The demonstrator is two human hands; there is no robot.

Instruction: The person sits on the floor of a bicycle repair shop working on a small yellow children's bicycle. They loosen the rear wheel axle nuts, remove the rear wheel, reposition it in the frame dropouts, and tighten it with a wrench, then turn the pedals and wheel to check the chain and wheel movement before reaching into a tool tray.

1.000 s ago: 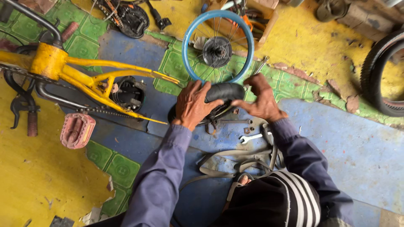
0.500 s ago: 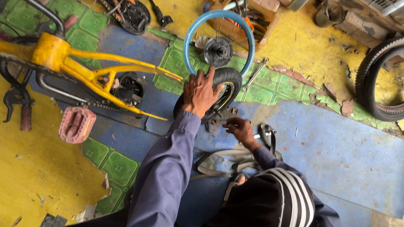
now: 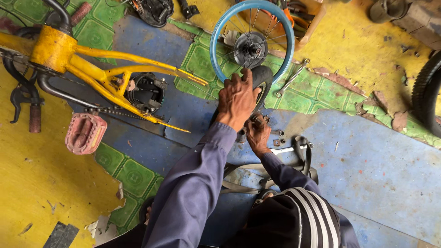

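The left hand [image 3: 236,98] lies spread, palm down, on the black tyre [image 3: 262,79] at the blue rim [image 3: 216,39]'s near edge; the right hand [image 3: 258,135], just below, pinches small metal hardware.

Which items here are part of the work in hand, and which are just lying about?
In hand:
left hand on black tyre
blue-rimmed wheel
right hand beneath it

Lying about:
yellow bike frame
pink pedal
spanner
second tyre
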